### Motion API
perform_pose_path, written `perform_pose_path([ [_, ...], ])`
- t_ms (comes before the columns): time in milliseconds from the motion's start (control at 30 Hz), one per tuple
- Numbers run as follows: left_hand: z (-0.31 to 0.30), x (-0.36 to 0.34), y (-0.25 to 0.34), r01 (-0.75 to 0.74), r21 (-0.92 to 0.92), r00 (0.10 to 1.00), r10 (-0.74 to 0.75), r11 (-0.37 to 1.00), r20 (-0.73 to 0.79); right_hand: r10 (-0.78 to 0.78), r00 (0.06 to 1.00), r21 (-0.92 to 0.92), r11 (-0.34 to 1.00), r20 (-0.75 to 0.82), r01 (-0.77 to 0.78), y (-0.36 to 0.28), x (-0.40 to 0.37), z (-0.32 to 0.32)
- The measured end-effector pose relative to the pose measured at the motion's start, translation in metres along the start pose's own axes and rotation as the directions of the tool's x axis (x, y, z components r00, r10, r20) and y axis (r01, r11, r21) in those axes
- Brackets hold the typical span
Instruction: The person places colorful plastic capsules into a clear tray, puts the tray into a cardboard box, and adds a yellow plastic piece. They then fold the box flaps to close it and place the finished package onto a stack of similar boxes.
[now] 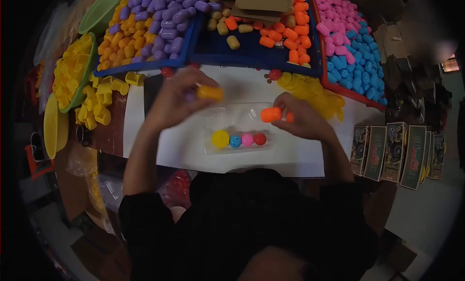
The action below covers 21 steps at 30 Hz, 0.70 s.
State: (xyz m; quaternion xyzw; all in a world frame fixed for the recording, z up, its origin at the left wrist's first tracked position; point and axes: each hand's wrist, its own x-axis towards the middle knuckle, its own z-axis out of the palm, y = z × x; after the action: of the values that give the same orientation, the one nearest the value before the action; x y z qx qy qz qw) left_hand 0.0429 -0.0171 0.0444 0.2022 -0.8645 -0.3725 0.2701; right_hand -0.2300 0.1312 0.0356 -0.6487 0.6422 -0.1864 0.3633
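Note:
My left hand (177,99), somewhat blurred, is closed on a yellow-orange plastic capsule (211,92). A bit of purple shows between its fingers, too smeared to name. In my right hand (305,118) is a bright orange capsule (270,115), and more orange shows among those fingers. Between and below the hands, a clear plastic tray (210,122) lies on the white work surface. Along its near side sit a yellow disc-like piece (221,139), a blue ball (235,141), a pink ball (247,140) and a red ball (260,139).
Blue bins (208,60) at the back hold purple, yellow-orange, orange and tan capsules. A red bin (348,94) has pink and blue ones. Yellow parts fill a green bowl (92,68) and lie beside it. Yellow pieces (315,94) are heaped right; several boxes (414,155) stand at the right edge.

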Motion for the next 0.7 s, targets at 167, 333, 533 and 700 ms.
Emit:
perform_pose_path([
  [167, 0.099, -0.017, 0.016, -0.063, 0.363, 0.951, -0.054, 0.929, 0.303, -0.046, 0.997, -0.357, 0.932, 0.054, 0.062, 0.007, -0.002, 0.06],
  [333, 0.078, -0.014, 0.014, 0.586, -0.347, 0.81, -0.517, 0.733, 0.276, -0.416, 0.894, 0.134, 0.908, 0.168, 0.397, 0.029, -0.004, 0.047],
  [533, 0.086, -0.023, 0.002, 0.589, -0.662, 0.786, -0.52, 0.463, 0.335, 0.091, 0.996, 0.16, 0.983, -0.005, -0.089, 0.027, -0.026, 0.04],
  [700, 0.101, -0.014, 0.014, 0.3, -0.098, 0.95, -0.288, 0.949, 0.125, 0.165, 0.973, 0.192, 0.972, -0.159, -0.134, 0.028, -0.028, 0.07],
])
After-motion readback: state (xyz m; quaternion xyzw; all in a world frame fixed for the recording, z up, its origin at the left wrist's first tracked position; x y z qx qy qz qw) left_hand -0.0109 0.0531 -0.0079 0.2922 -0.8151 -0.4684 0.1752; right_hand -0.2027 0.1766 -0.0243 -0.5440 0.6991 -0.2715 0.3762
